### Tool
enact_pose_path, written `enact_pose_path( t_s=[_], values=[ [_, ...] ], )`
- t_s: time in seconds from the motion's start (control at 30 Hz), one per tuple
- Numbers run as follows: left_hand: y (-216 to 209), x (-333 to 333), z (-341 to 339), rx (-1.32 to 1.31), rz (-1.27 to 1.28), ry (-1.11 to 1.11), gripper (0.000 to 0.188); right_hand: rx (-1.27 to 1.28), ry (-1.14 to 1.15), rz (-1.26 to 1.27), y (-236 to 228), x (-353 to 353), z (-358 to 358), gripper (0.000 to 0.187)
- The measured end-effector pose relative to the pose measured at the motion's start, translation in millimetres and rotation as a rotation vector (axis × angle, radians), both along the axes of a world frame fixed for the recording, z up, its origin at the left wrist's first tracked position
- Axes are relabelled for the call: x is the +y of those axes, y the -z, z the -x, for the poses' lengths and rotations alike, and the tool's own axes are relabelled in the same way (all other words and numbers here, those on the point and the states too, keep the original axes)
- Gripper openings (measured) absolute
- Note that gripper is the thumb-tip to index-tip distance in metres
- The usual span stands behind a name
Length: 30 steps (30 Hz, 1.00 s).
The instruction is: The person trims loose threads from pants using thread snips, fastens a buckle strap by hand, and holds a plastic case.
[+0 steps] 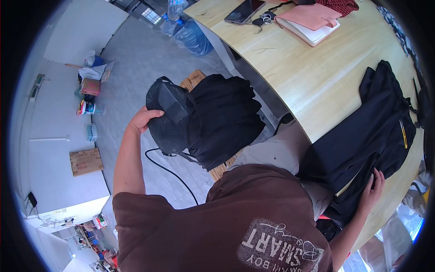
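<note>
My left hand (147,119) is closed on the edge of a black mesh piece (170,115), thumb on top and the other fingers hidden beneath. Straps hang from the mesh, and gathered black cloth (226,118) adjoins it. The cloth lies over a wooden bench (193,79) to my left. On the table to my right is a dark garment (353,140), spread out and hanging partly over the edge toward my lap. My right hand (373,189) rests on its near part with fingers stretched out. A slim yellow tool (403,134) lies on that garment.
A pink notebook (308,20), keys (264,18) and a phone (244,11) lie on the far part of the wooden table (290,68). Beside it stands a blue plastic bag (192,38). A black cable (174,174) crosses the floor; cartons (86,162) line the left wall.
</note>
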<state>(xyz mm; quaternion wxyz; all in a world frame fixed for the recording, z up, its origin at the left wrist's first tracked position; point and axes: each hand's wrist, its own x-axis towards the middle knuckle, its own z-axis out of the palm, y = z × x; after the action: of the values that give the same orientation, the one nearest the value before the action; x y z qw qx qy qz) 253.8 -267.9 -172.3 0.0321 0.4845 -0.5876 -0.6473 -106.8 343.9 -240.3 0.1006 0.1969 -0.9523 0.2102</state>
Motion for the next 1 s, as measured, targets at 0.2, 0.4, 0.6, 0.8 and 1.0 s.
enact_pose_path(
  t_s=[0.2, 0.4, 0.6, 0.8, 1.0],
  values=[
    [13.0, 13.9, -3.5, -0.168, -0.099, 0.089, 0.058, 0.021, 0.007, -0.006, 2.5, 2.2, 1.3, 0.022],
    [54.4, 23.0, -19.6, -0.315, -0.201, 0.101, 0.061, 0.011, 0.036, 0.001, 0.9, -1.5, -3.3, 0.022],
    [89.8, 34.1, -21.6, -0.425, -0.296, 0.152, 0.065, 0.002, 0.040, 0.011, -2.1, -5.9, -3.4, 0.022],
    [119.2, 56.2, -24.9, -0.412, -0.429, 0.200, 0.064, 0.010, 0.033, 0.037, -5.7, -6.3, -6.9, 0.021],
    [143.2, 82.3, -58.1, -0.467, -0.474, 0.166, 0.044, 0.037, 0.042, 0.064, -12.6, -18.0, -13.2, 0.021]
  ],
)
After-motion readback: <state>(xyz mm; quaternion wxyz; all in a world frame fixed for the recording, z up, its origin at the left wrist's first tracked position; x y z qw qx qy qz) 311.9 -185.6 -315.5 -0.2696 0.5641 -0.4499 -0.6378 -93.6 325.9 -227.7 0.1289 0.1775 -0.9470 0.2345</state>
